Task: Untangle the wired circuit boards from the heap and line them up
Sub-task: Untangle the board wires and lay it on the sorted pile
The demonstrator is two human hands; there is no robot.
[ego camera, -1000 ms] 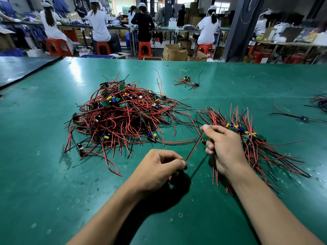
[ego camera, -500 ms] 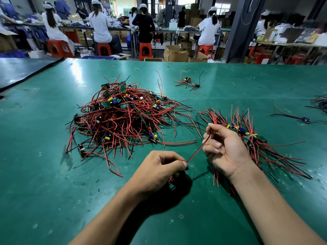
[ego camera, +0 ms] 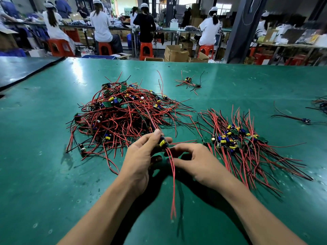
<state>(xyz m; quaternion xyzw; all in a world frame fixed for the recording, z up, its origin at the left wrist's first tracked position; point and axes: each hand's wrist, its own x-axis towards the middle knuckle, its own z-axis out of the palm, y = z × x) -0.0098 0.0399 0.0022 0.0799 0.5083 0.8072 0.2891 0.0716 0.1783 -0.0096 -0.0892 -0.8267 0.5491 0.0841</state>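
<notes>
Left hand (ego camera: 141, 160) is up just in front of the heap (ego camera: 122, 117), thumb and fingertips pinching a single board (ego camera: 163, 143), the one with a yellow part on it. One red lead runs from that board back up into the heap. The board's other red wires (ego camera: 173, 183) trail straight down toward the camera and their ends lie on the green surface (ego camera: 44, 174).

Right hand (ego camera: 194, 161) sits close beside it, fingers curled, thumb and forefinger closing round those wires just below the board. The two hands are nearly touching.

The heap itself is a thick tangle of red and black leads with green boards poking out, left of centre. To the right, near the right hand, lies the row (ego camera: 237, 138). Its boards are bunched together side by side, their leads fanning away and toward the camera.

A stray board (ego camera: 188, 80) with a few leads lies alone beyond the heap. Another loose one (ego camera: 306, 120) sits well off to the right, and a further tangle (ego camera: 321, 104) is cut off at the right edge.

Behind the surface, people (ego camera: 100, 23) in caps sit on orange stools (ego camera: 146, 50) at long benches, backs turned, with cardboard boxes (ego camera: 175, 53) on the floor.
</notes>
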